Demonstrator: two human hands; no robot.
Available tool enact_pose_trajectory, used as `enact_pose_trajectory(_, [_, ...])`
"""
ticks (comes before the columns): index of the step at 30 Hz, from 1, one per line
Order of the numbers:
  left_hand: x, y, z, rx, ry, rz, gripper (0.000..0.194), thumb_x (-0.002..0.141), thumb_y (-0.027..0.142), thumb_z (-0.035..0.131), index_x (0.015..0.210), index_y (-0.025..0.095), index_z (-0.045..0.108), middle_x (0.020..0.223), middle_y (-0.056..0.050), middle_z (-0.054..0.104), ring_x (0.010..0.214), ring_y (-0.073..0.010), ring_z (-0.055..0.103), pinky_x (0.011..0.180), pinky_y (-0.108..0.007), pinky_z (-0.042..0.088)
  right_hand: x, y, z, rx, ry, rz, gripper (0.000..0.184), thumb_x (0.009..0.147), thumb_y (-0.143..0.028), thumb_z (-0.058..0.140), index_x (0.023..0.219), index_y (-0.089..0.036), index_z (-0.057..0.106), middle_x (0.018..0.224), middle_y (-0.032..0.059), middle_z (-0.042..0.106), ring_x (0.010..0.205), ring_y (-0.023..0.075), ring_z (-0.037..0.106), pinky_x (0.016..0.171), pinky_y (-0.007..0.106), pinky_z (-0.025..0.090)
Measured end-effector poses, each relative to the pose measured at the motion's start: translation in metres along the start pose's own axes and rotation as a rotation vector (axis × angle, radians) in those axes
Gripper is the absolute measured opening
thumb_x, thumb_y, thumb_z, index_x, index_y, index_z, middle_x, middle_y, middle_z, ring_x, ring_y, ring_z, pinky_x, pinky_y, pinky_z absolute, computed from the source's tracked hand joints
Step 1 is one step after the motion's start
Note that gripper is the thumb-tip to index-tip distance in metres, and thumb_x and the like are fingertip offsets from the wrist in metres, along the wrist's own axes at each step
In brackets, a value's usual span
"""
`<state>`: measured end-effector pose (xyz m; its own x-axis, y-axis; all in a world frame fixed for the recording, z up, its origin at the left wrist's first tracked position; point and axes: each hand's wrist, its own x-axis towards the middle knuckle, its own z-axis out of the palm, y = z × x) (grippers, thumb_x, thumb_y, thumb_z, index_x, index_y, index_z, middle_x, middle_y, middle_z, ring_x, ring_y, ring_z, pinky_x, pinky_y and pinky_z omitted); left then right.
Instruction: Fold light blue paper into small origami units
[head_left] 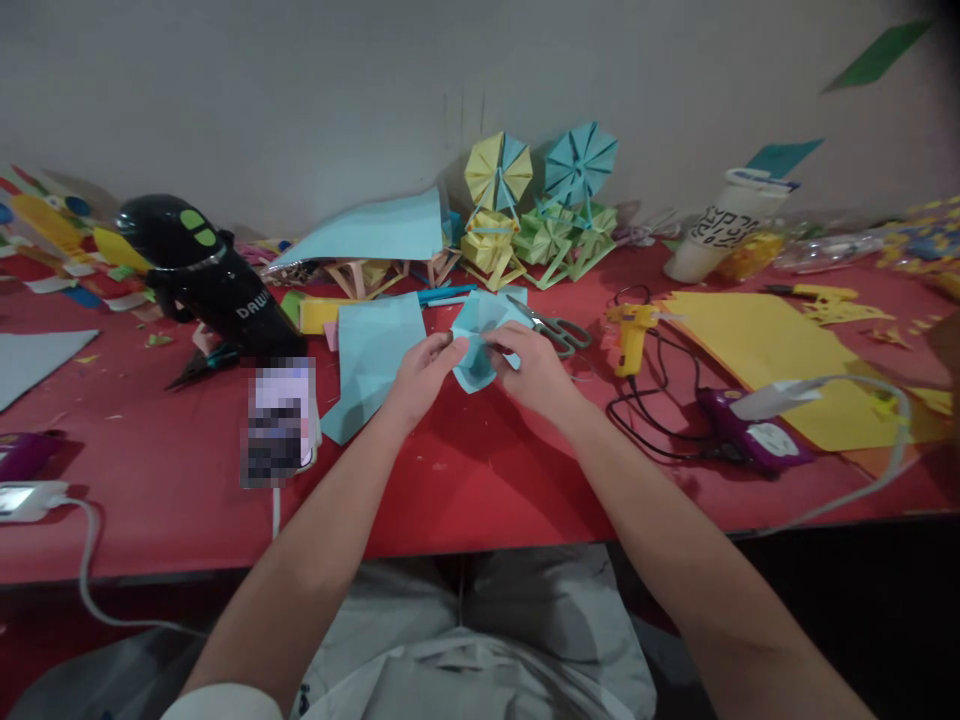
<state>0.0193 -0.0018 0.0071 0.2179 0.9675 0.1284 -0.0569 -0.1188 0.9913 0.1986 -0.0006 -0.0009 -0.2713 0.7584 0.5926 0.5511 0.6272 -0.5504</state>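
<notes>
Between my two hands is a folded piece of light blue paper [475, 372], raised a little over the red table. My left hand [429, 368] pinches its left side between thumb and fingers. On the other side, my right hand [529, 358] has its fingers closed at the paper's right edge. Just behind the right hand lie grey-handled scissors [564, 332], partly hidden. A flat sheet of blue paper [375, 350] rests to the left, by my left wrist.
Right of my hands stand a yellow glue gun [631, 340], a purple power strip [757, 435] with cables, and yellow sheets [795, 370]. To the left are a phone [281, 420], pliers [202, 365] and a black bottle [217, 280]. Folded paper wheels [499, 172] and a cup [724, 225] line the wall.
</notes>
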Motion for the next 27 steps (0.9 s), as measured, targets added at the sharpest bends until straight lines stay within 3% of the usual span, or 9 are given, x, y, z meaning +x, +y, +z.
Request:
enact_pose_trajectory(5, [0.002,-0.004,0.002,-0.02,-0.005,-0.023,0.023,0.07,0.035,0.071,0.083,0.016,0.064,0.076,0.0,0.063,0.07,-0.0117,0.055,0.072,-0.026,0.044,0.0,-0.003,0.003,-0.038,0.032,-0.009,0.017,0.091,-0.023,0.054,0.099,-0.02,0.068,0.095,0.0097,0.066,0.091,0.0228,0.062,0.084,0.039,0.05])
enact_pose_trajectory(9, [0.002,-0.009,0.002,0.051,-0.03,-0.043,0.013,0.071,0.028,0.066,0.076,0.017,0.061,0.063,0.004,0.056,0.06,-0.0093,0.049,0.063,-0.023,0.041,0.0,-0.006,0.005,-0.027,0.036,0.017,0.012,0.09,-0.024,0.057,0.094,-0.02,0.067,0.089,0.0069,0.068,0.084,0.0203,0.062,0.08,0.035,0.05])
enact_pose_trajectory(17, [0.002,-0.008,0.002,0.134,0.054,-0.071,0.023,0.07,0.038,0.066,0.064,0.017,0.059,0.059,0.004,0.049,0.057,-0.0092,0.044,0.055,-0.023,0.037,0.001,-0.011,0.005,0.032,0.005,0.042,0.009,0.089,-0.021,0.057,0.083,-0.02,0.064,0.08,0.003,0.065,0.075,0.0162,0.058,0.073,0.03,0.046])
enact_pose_trajectory(27, [0.0,-0.005,0.001,0.147,0.056,-0.086,0.022,0.07,0.038,0.067,0.066,0.016,0.066,0.061,0.001,0.056,0.06,-0.0104,0.049,0.058,-0.024,0.043,0.001,-0.013,0.005,0.056,-0.001,0.027,0.008,0.088,-0.02,0.058,0.084,-0.019,0.064,0.079,0.0029,0.063,0.074,0.0151,0.057,0.071,0.029,0.044])
